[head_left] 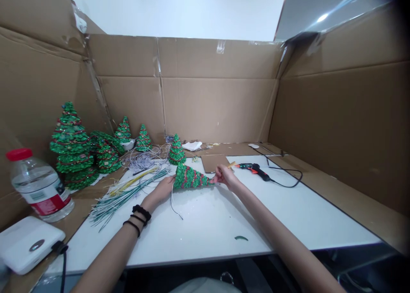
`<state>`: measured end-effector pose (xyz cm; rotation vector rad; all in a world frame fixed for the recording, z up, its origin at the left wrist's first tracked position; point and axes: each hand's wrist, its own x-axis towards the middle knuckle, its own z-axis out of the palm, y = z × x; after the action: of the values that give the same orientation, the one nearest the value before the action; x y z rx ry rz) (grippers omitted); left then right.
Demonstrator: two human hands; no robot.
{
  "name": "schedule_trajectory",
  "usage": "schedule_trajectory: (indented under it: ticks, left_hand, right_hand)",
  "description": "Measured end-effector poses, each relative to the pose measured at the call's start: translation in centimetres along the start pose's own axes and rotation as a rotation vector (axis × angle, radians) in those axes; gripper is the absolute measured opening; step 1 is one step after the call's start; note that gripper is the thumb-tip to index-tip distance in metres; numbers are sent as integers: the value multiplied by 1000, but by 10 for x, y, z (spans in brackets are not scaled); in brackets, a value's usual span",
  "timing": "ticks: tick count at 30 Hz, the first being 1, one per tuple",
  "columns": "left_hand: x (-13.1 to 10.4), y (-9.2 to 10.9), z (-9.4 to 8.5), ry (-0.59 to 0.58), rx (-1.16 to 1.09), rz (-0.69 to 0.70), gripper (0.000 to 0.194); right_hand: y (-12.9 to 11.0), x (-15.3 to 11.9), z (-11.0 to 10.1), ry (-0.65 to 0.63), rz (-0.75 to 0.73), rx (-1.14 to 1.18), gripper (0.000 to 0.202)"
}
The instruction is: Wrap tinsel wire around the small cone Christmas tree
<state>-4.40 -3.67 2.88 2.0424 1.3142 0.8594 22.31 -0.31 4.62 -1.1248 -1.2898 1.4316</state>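
Note:
A small green Christmas tree (192, 177) wound with a red garland lies sideways above the white board, its tip to the right. My left hand (164, 189) is closed around its wide base, with a thin white wire (173, 205) hanging down beside it. At the tip, the fingers of my right hand (226, 177) are pinched together on the tree; their exact grip is partly hidden. A short tan stick (231, 165) shows just behind the right hand, and I cannot tell whether they touch. Close by on the right lies a black and orange glue gun (256, 171).
Bundles of green wires (128, 194) and yellow wires (134, 181) lie left, near tangled white wire (144, 158). Finished-looking trees (72, 143) stand behind, beside a water bottle (41, 190) and white power bank (28, 244). Cardboard walls (218, 101) enclose the table. A cord (288, 184) trails right.

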Motion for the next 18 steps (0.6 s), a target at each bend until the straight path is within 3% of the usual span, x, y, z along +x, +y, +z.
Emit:
schedule_trajectory:
  ticks: [9,18]
  left_hand:
    - [1,-6,1,-4,24,11,40]
    - [0,-5,2,11,71,-3,39]
  right_hand:
    - [-5,-2,12,30,-67,-103,31]
    - [-13,10,15,-42,-141,-249,33]
